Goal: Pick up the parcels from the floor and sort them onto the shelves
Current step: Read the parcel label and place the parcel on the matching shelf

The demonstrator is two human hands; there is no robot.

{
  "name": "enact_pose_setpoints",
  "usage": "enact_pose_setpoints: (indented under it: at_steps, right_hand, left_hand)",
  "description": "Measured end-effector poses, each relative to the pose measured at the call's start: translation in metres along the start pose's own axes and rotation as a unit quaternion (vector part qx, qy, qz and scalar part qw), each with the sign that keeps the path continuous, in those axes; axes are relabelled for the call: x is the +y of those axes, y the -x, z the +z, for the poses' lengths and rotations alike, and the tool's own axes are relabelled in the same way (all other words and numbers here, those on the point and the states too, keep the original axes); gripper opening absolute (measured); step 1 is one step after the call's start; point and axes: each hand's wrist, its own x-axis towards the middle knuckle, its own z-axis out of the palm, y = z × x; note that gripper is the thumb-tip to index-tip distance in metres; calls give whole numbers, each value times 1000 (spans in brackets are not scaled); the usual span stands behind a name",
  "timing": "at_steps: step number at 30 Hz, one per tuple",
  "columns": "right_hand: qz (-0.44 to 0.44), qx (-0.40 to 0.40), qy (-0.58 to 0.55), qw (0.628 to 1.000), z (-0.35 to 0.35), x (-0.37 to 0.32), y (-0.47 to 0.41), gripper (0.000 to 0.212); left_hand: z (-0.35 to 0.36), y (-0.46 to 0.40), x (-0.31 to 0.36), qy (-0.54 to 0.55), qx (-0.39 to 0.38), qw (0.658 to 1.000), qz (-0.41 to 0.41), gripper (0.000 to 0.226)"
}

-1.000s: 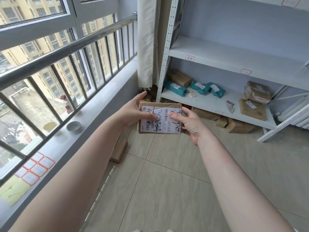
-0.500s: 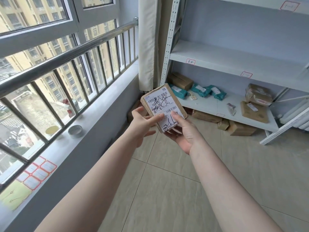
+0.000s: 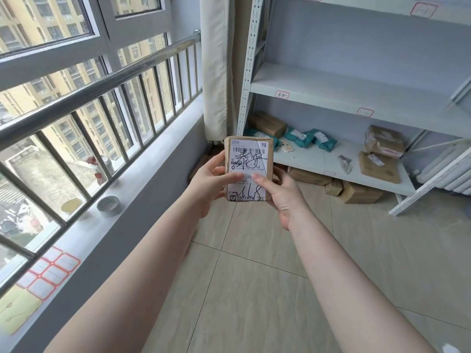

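Note:
A small brown cardboard parcel point(image 3: 248, 159) with a white shipping label and black handwriting is held upright in front of me, label facing the camera. My left hand point(image 3: 211, 182) grips its left edge, thumb on the label. My right hand point(image 3: 280, 197) holds its right and lower side, thumb pressed on the label. Behind it stands the white metal shelf unit point(image 3: 331, 91). Its lowest shelf point(image 3: 300, 156) carries a brown box point(image 3: 267, 123), teal bags point(image 3: 305, 137) and brown parcels point(image 3: 378, 165). The shelf above it is bare.
Brown boxes point(image 3: 356, 192) lie on the tiled floor under the lowest shelf. A window with a steel railing point(image 3: 102, 82) runs along the left, with a sill point(image 3: 84, 225) holding a small tin point(image 3: 109, 206) and stickers. A beige curtain point(image 3: 216, 67) hangs by the shelf post. A white radiator point(image 3: 448, 174) is at right.
The parcel has been turned from lying sideways to standing upright with its label facing me. Both hands shifted their grip on it, and the view moved closer to the shelves.

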Motion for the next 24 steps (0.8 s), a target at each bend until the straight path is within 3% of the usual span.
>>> enact_pose_setpoints:
  at_steps: [24]
  right_hand:
    - [-35, 61, 4, 997, -1, 1, -9, 24]
  left_hand:
    - [9, -21, -9, 3, 55, 998, 35, 46]
